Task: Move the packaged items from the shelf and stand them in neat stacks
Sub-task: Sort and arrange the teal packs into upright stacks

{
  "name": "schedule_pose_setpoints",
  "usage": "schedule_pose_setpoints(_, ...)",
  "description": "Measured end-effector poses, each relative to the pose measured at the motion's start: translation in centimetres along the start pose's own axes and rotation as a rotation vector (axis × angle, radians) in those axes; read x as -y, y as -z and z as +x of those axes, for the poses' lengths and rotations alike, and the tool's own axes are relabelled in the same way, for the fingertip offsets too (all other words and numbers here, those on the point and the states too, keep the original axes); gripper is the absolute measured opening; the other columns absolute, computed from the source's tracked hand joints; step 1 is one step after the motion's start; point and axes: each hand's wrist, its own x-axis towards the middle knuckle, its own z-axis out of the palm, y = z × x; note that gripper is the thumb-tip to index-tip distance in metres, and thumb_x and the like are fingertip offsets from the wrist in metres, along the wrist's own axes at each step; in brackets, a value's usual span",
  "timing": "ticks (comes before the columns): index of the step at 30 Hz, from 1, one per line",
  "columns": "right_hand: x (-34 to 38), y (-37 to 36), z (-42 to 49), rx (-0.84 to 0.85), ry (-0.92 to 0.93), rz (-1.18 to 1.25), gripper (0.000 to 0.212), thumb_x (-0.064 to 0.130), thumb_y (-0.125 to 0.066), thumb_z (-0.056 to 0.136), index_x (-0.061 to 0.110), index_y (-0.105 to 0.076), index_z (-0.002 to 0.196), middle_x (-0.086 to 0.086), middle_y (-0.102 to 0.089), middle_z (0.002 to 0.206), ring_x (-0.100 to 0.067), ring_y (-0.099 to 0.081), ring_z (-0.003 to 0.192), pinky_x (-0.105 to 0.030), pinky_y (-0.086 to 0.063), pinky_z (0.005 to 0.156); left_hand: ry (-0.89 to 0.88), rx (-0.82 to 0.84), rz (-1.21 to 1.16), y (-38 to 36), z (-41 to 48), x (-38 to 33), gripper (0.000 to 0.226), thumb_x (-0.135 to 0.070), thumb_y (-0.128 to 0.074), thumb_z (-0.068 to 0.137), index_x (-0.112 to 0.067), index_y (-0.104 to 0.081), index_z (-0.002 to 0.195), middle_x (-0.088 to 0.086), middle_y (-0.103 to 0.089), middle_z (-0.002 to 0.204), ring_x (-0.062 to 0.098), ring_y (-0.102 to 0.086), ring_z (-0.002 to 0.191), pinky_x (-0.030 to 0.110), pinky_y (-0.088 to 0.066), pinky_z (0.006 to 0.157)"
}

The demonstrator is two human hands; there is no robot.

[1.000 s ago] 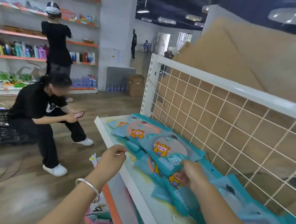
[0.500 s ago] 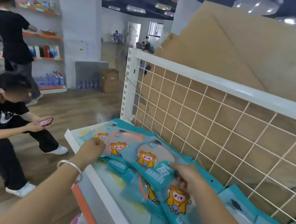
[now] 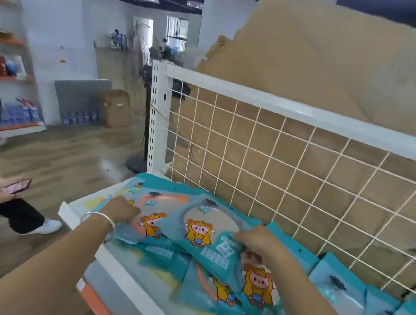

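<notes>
As the right hand (image 3: 256, 242) pinches it, the packet (image 3: 204, 228) points rearward.

No writing is legible; label patches on the teal packets (image 3: 205, 240) are blurred.

- Packages (image 3: 205, 240): teal, printed with yellow-orange cartoon figures.
- Shelf (image 3: 129, 280): white, orange front strip.
- Wire grid (image 3: 306, 177): white.
- Cardboard (image 3: 323, 66): brown.
- Bracelet (image 3: 100, 218): silver.

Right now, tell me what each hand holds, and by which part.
Right hand: grey-ring packet, right edge. Left hand: orange-ring packet, left edge; grip unclear.
</notes>
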Motion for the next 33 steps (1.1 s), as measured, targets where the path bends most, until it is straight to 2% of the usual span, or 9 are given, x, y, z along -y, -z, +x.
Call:
schedule_pose_setpoints(5,1.3,-0.5,-0.5,0.047,-0.029,-0.008,0.021,0.022,-0.062,0.088,0.012,-0.044,0.084,-0.009,-0.057,0.074,-0.009,-0.053,0.032,-0.018,-0.038,0.035,-0.034,0.017,0.022,0.1,0.6,-0.6,0.047,-0.028,-0.068,0.085,-0.001,-0.053,0.121,0.014,-0.057,0.121,0.028,-0.053,0.11,0.031,-0.041,0.088)
schedule_pose_setpoints(12,0.8,-2.7,0.7,0.011,-0.041,0.012,0.044,0.025,-0.07,0.083,0.004,-0.046,0.113,-0.015,-0.065,0.099,-0.017,-0.061,0.047,-0.021,-0.045,0.039,-0.163,0.04,0.244,-0.9,1.7,-0.3,0.04,-0.044,-0.069,0.075,-0.014,-0.06,0.099,0.003,-0.062,0.098,0.021,-0.055,0.09,0.028,-0.046,0.081)
schedule_pose_setpoints(17,1.2,-3.7,0.8,-0.035,-0.023,0.133,0.071,0.017,-0.075,0.077,0.012,-0.028,0.129,-0.016,-0.062,0.099,-0.013,-0.054,0.05,-0.021,-0.044,0.038,-0.11,0.07,0.121,0.1,1.7,0.0,0.042,-0.029,-0.078,0.073,-0.006,-0.056,0.101,0.009,-0.06,0.099,0.026,-0.058,0.095,0.034,-0.046,0.08)
schedule_pose_setpoints(19,0.5,-4.1,1.7,-0.117,-0.041,0.211,0.074,0.007,-0.072,0.075,0.007,-0.027,0.134,-0.015,-0.058,0.076,-0.011,-0.044,0.037,-0.017,-0.034,0.033,-0.081,0.131,0.053,0.3,2.2,0.4,0.045,-0.026,-0.079,0.072,-0.003,-0.057,0.104,0.012,-0.06,0.093,0.029,-0.062,0.097,0.036,-0.051,0.08)
schedule_pose_setpoints(23,0.4,-4.5,1.7,-0.126,-0.102,0.452,0.022,0.004,-0.067,0.08,0.003,-0.051,0.095,-0.006,-0.035,0.054,-0.009,-0.025,0.031,-0.015,-0.021,0.032,-0.004,0.248,-0.179,0.5,3.1,0.9,0.027,-0.021,-0.076,0.074,-0.01,-0.052,0.067,0.003,-0.044,0.048,0.013,-0.038,0.039,0.018,-0.032,0.039)
schedule_pose_setpoints(25,0.5,-4.5,1.3,-0.088,-0.11,0.572,0.018,0.007,-0.067,0.082,0.008,-0.049,0.08,-0.004,-0.032,0.053,-0.009,-0.021,0.037,-0.014,-0.018,0.032,0.019,0.303,-0.312,0.2,3.5,0.7,0.022,-0.017,-0.074,0.075,-0.01,-0.054,0.068,0.005,-0.05,0.046,0.011,-0.042,0.036,0.016,-0.037,0.04)
schedule_pose_setpoints(28,0.7,-4.9,0.6,-0.025,-0.142,0.644,0.03,0.014,-0.067,0.084,0.012,-0.045,0.064,0.0,-0.034,0.045,-0.008,-0.018,0.036,-0.014,-0.014,0.032,-0.031,0.368,-0.439,-0.3,4.4,0.5,0.021,-0.009,-0.073,0.074,-0.002,-0.063,0.091,0.02,-0.064,0.074,0.019,-0.056,0.057,0.026,-0.051,0.056)
schedule_pose_setpoints(31,1.0,-5.5,0.2,-0.027,-0.17,0.677,0.027,0.015,-0.065,0.085,0.011,-0.047,0.066,-0.002,-0.04,0.051,-0.009,-0.026,0.039,-0.013,-0.015,0.03,-0.095,0.269,-0.368,-0.1,4.7,0.6,0.018,-0.01,-0.07,0.076,-0.005,-0.057,0.066,0.012,-0.052,0.05,0.013,-0.039,0.032,0.015,-0.031,0.035)
schedule_pose_setpoints(33,1.3,-5.7,0.1,-0.046,-0.184,0.726,0.021,0.011,-0.061,0.088,0.009,-0.047,0.072,-0.005,-0.041,0.054,-0.008,-0.033,0.037,-0.012,-0.017,0.03,-0.044,0.28,-0.411,-0.3,5.2,0.8,0.022,-0.016,-0.072,0.074,-0.009,-0.054,0.063,0.008,-0.046,0.045,0.013,-0.033,0.031,0.016,-0.023,0.037)
